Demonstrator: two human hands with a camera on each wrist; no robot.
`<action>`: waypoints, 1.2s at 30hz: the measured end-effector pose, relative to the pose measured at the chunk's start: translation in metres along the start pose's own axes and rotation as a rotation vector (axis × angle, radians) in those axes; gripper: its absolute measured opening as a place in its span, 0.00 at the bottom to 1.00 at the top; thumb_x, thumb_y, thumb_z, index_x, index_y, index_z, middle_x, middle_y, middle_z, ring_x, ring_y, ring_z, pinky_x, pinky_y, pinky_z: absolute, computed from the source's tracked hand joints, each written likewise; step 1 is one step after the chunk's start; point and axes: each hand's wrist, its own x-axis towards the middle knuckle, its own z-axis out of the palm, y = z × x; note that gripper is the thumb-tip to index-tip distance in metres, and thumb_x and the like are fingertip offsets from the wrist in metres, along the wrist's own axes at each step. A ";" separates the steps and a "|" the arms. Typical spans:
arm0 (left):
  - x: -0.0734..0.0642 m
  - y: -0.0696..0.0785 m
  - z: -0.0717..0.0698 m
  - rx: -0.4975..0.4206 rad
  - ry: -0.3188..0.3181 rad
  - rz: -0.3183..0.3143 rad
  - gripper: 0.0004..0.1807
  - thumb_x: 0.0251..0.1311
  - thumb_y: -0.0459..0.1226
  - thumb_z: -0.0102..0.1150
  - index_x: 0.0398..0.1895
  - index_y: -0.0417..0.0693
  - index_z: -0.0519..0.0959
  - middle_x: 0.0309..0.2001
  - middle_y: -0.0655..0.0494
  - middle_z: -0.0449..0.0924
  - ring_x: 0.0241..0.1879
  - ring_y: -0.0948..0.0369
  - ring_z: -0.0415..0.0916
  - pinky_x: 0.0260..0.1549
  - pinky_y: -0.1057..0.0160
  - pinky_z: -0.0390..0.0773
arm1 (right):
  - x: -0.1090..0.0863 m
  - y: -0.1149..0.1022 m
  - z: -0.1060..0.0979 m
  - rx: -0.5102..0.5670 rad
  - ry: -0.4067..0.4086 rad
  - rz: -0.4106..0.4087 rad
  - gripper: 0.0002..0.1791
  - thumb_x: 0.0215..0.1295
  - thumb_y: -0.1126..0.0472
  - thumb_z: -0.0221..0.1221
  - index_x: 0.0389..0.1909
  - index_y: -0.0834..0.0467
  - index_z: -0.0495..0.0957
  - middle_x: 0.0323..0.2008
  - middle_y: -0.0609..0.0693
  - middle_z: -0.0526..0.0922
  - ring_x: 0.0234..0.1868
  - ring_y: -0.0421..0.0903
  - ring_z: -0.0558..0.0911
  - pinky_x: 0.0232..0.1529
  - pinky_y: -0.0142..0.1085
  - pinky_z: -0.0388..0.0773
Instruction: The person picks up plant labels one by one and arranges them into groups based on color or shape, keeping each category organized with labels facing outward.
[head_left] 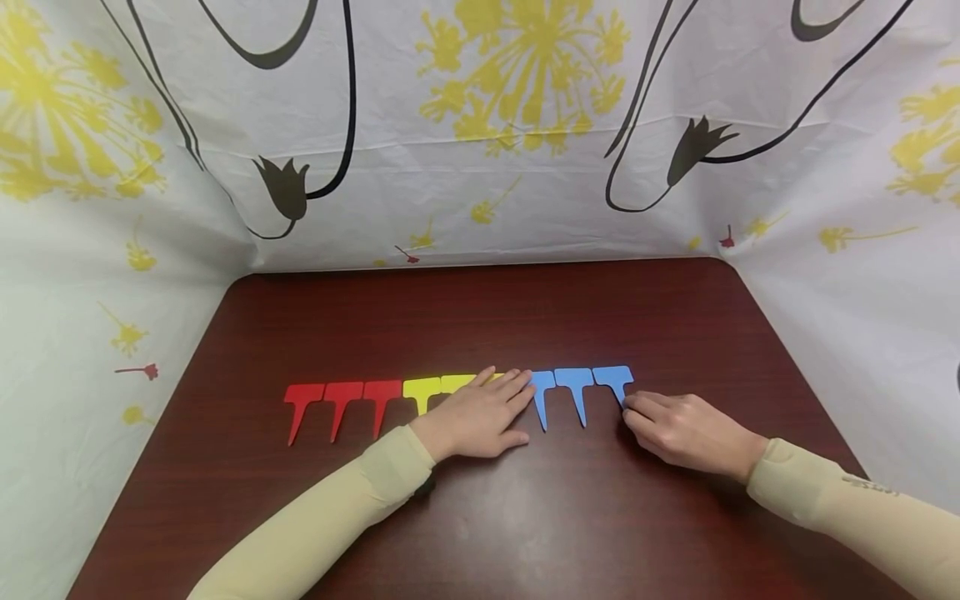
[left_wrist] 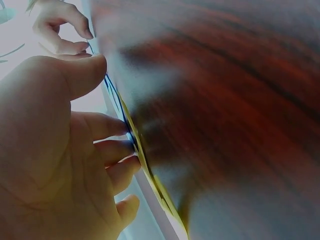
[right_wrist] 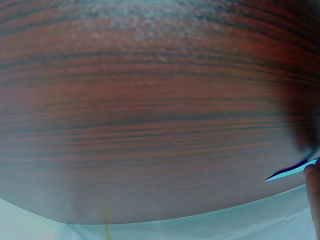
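Observation:
T-shaped plastic plant labels lie side by side in a row on the table: three red plant labels [head_left: 343, 393] at the left, yellow plant labels [head_left: 422, 388] in the middle, three blue plant labels [head_left: 574, 379] at the right. My left hand [head_left: 477, 419] rests over the yellow ones with spread, straight fingers, its fingertips reaching the nearest blue head. It hides part of the yellow labels. At the row's right end, my right hand [head_left: 686, 432] pinches the stem of the last blue plant label [head_left: 612, 374]. The right wrist view catches only that label's edge [right_wrist: 290, 172] and one finger [right_wrist: 313, 187].
The dark red wood-grain table [head_left: 480, 317] extends behind and in front of the row. A white cloth [head_left: 480, 225] printed with yellow and dark flowers hangs along its back and both sides. A small dark object [head_left: 425, 486] shows under the left wrist.

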 end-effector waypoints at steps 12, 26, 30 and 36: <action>-0.001 0.000 -0.002 -0.006 -0.008 0.001 0.43 0.73 0.63 0.40 0.81 0.49 0.50 0.81 0.51 0.43 0.79 0.54 0.42 0.74 0.45 0.42 | -0.001 -0.002 0.000 0.032 0.013 0.089 0.10 0.65 0.59 0.55 0.38 0.60 0.82 0.40 0.53 0.83 0.37 0.47 0.84 0.26 0.43 0.83; -0.002 0.002 -0.001 -0.012 0.003 -0.004 0.43 0.73 0.63 0.40 0.81 0.48 0.50 0.81 0.52 0.44 0.79 0.55 0.42 0.75 0.45 0.40 | 0.006 -0.004 0.008 0.068 -0.255 0.462 0.31 0.64 0.49 0.64 0.63 0.63 0.78 0.63 0.60 0.76 0.62 0.57 0.77 0.54 0.53 0.79; -0.002 0.001 0.000 -0.009 0.005 -0.007 0.43 0.73 0.63 0.39 0.81 0.48 0.50 0.81 0.51 0.43 0.79 0.55 0.42 0.75 0.46 0.41 | 0.007 -0.003 0.006 0.066 -0.232 0.454 0.30 0.63 0.49 0.65 0.62 0.61 0.79 0.62 0.59 0.77 0.60 0.55 0.79 0.52 0.52 0.81; -0.004 -0.003 -0.007 -0.045 0.091 -0.067 0.42 0.72 0.63 0.41 0.81 0.51 0.53 0.81 0.50 0.44 0.79 0.52 0.43 0.74 0.44 0.43 | 0.021 0.004 0.001 0.057 -0.128 0.480 0.25 0.61 0.53 0.66 0.59 0.58 0.80 0.59 0.56 0.78 0.57 0.53 0.79 0.48 0.52 0.82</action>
